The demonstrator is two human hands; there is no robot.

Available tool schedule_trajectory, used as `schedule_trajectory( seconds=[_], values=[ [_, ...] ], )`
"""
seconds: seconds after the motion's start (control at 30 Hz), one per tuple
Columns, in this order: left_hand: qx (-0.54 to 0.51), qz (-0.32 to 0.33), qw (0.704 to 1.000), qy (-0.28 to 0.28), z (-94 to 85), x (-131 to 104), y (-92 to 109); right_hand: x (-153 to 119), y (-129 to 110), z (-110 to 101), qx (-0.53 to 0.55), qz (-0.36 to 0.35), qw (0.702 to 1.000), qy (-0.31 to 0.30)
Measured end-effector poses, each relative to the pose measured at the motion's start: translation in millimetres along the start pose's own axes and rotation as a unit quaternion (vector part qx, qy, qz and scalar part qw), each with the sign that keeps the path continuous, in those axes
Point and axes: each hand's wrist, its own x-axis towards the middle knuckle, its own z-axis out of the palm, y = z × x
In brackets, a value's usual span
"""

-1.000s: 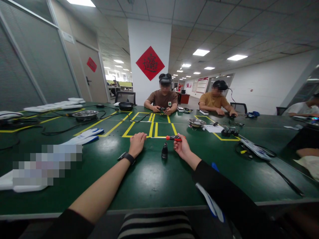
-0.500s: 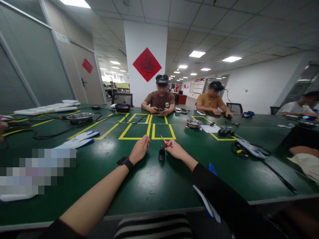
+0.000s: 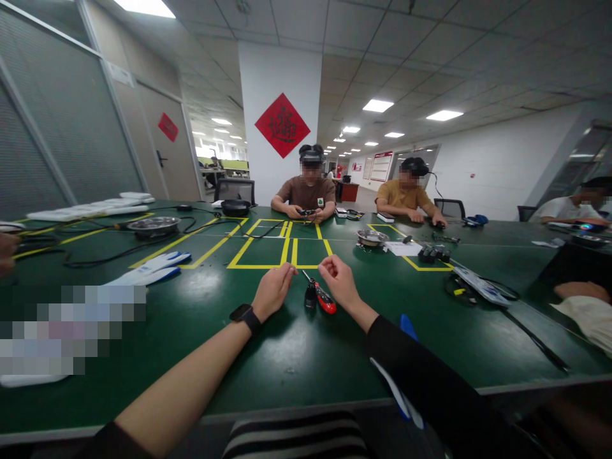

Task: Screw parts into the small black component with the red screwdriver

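A screwdriver (image 3: 326, 299) with a red and black handle lies on the green table, its shaft pointing away to the left. Touching or just beside it is a small black cylindrical part (image 3: 310, 296), upright. My left hand (image 3: 272, 294), with a dark watch on the wrist, is left of both; its fingertips are pinched together, and anything between them is too small to make out. On the right, my right hand (image 3: 340, 280) hovers by the screwdriver without holding it. Its fingers are curled in, hiding whatever may be between them.
Yellow tape outlines (image 3: 258, 266) mark the table ahead. Metal bowls (image 3: 373, 238) sit at both sides. White-blue gloves (image 3: 148, 271) are on the left, black parts (image 3: 434, 254) and cables on the right. Across the table are people in headsets (image 3: 306, 194).
My right hand has let go of the screwdriver, which now rests beside the black part with its handle toward me. My left hand has shifted slightly right, fingertips pinched.
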Motion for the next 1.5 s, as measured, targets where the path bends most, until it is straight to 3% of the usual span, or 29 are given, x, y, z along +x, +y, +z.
schedule_trajectory(
  seconds=[0.13, 0.27, 0.33, 0.5, 0.7, 0.97, 1.1, 1.23, 1.3, 1.4, 1.5],
  values=[
    [0.013, 0.05, 0.998, 0.031, 1.7, -4, 11, -5, -18, -5, -0.017, -0.103, 0.995, 0.005],
    [0.022, 0.16, 0.987, 0.025, 8.0, -6, 15, -7, -18, -2, -0.012, -0.129, 0.99, -0.058],
    [0.03, 0.181, 0.983, 0.028, 9.8, -6, 15, -7, -16, 0, -0.007, -0.133, 0.989, -0.068],
    [0.028, 0.176, 0.984, 0.021, 9.4, -6, 14, -7, -18, 0, -0.01, -0.143, 0.987, -0.077],
    [0.009, 0.112, 0.993, 0.019, 11.6, -7, 13, -6, -18, 0, -0.028, -0.13, 0.984, -0.121],
    [-0.04, 0.096, 0.995, -0.005, 8.5, -9, 15, -7, -21, -1, -0.025, -0.145, 0.983, -0.114],
    [-0.048, 0.074, 0.996, 0.008, 6.5, -7, 17, -2, -19, -1, 0.003, -0.113, 0.993, -0.042],
    [-0.079, 0.063, 0.995, 0.005, 7.1, -5, 19, 5, 3, -1, -0.007, -0.048, 0.998, 0.044],
    [-0.103, 0.071, 0.992, -0.015, 9.1, -4, 19, 8, 19, 0, -0.024, 0.002, 0.999, 0.044],
    [-0.121, 0.085, 0.986, -0.078, 13.4, -6, 16, 9, 41, 1, -0.075, 0.089, 0.993, -0.004],
    [-0.107, 0.091, 0.979, -0.145, 17.4, -7, 11, 8, 52, 3, -0.084, 0.11, 0.99, -0.038]
  ],
)
